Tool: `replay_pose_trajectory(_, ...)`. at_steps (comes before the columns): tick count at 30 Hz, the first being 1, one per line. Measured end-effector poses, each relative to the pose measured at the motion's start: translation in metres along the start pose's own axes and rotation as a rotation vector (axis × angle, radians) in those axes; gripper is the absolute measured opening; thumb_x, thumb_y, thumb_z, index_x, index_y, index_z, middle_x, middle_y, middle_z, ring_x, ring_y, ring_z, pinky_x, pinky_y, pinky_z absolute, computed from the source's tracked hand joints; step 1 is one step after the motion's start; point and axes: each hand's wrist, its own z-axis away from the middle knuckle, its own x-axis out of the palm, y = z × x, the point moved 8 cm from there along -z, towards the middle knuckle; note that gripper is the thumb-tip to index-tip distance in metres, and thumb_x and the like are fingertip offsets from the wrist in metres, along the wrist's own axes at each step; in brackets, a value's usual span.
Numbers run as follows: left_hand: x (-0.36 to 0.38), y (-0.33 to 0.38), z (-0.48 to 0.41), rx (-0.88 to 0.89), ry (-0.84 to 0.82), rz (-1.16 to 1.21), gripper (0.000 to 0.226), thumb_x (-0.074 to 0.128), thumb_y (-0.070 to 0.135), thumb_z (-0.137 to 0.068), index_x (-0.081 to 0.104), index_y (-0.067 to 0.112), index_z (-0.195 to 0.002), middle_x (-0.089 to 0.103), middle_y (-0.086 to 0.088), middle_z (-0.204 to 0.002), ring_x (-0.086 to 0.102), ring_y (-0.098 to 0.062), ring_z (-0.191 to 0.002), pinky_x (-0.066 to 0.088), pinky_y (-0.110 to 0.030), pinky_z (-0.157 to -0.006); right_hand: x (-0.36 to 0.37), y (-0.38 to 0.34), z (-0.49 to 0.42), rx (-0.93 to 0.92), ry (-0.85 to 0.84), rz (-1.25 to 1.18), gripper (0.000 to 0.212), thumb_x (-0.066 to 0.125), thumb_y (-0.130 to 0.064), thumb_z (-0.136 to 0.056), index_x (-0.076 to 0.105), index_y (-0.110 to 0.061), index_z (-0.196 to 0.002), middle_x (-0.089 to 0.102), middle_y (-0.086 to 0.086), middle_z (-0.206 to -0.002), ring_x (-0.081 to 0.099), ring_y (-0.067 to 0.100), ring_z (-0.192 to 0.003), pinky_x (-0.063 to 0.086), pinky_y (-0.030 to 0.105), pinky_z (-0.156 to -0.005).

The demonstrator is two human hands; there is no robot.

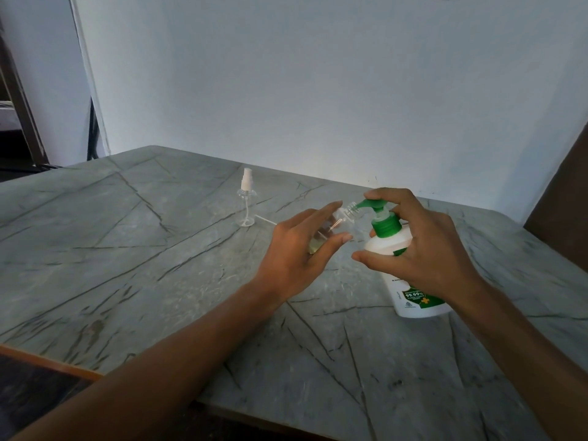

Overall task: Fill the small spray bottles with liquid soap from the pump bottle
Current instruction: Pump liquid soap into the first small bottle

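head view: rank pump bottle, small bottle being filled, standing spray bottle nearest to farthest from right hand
1. pump bottle, gripped by the right hand.
2. small bottle, just left, tilted in the left hand, mouth at the nozzle.
3. standing spray bottle, farther back left on the table.

Clear glossy plastic spray bottle; a second clear one has a white plastic sprayer. Pump bottle: smooth white plastic, green pump. Tabletop: matt, grey, marble-veined.

White pump bottle, green cap; grey dark-veined table; perhaps yellowish soap
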Motion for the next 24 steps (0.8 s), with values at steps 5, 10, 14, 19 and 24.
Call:
replay_pose_trajectory(5, -0.0034, 0.001, -0.0022, -0.012, 0.021, 0.009, 0.047, 0.069, 0.032, -0.087, 0.061, 0.006, -0.126, 0.071, -0.003, -0.099, 0.063, -0.006, -0.084, 0.046, -0.004, -0.075, -0.0028, -0.0023, 0.0042, -0.028, 0.001, 0.06, 0.097, 0.082, -0.056, -0.064, 0.03, -0.047, -0.145, 0.066, -0.013, -0.116, 0.065, 0.012, -0.093, 0.055, 0.033, -0.087)
replay_pose_trajectory(10, -0.0031, 0.0029, -0.0023, -0.016, 0.028, 0.012, 0.047, 0.069, 0.031, -0.087, 0.062, 0.007, -0.125, 0.071, -0.002, -0.098, 0.063, -0.005, -0.082, 0.047, -0.005, -0.074, -0.0036, -0.0026, 0.0054, -0.032, 0.0, 0.098, 0.095, 0.082, -0.057, -0.063, 0.031, -0.047, -0.143, 0.065, -0.013, -0.116, 0.063, 0.012, -0.093, 0.054, 0.031, -0.086)
replay_pose_trajectory(14, -0.0039, 0.0035, -0.0021, -0.021, 0.033, 0.02, 0.047, 0.068, 0.035, -0.087, 0.061, 0.008, -0.126, 0.071, -0.002, -0.096, 0.064, -0.006, -0.081, 0.048, -0.007, -0.074, -0.0022, -0.0023, 0.003, -0.028, 0.0, 0.057, 0.088, 0.086, -0.05, -0.063, 0.037, -0.047, -0.136, 0.064, -0.016, -0.112, 0.063, 0.011, -0.088, 0.055, 0.031, -0.079)
replay_pose_trajectory(19, -0.0039, 0.0029, -0.0009, -0.024, 0.022, 0.008, 0.048, 0.066, 0.035, -0.087, 0.061, 0.007, -0.126, 0.071, -0.002, -0.096, 0.062, -0.005, -0.082, 0.046, -0.004, -0.074, -0.0001, -0.0001, -0.0002, -0.009, -0.008, -0.005, 0.082, 0.088, -0.045, -0.062, 0.04, -0.049, -0.128, 0.067, -0.011, -0.105, 0.065, 0.011, -0.088, 0.057, 0.035, -0.077)
replay_pose_trajectory(24, 0.0034, 0.004, 0.0016, -0.007, -0.013, -0.017, 0.048, 0.07, 0.03, -0.086, 0.061, 0.005, -0.125, 0.071, -0.003, -0.093, 0.057, -0.001, -0.077, 0.041, 0.002, -0.073, -0.0025, 0.0034, 0.0007, 0.01, 0.027, -0.045, 0.073, 0.087, -0.047, -0.06, 0.044, -0.049, -0.119, 0.068, -0.012, -0.106, 0.067, 0.011, -0.09, 0.058, 0.039, -0.078)
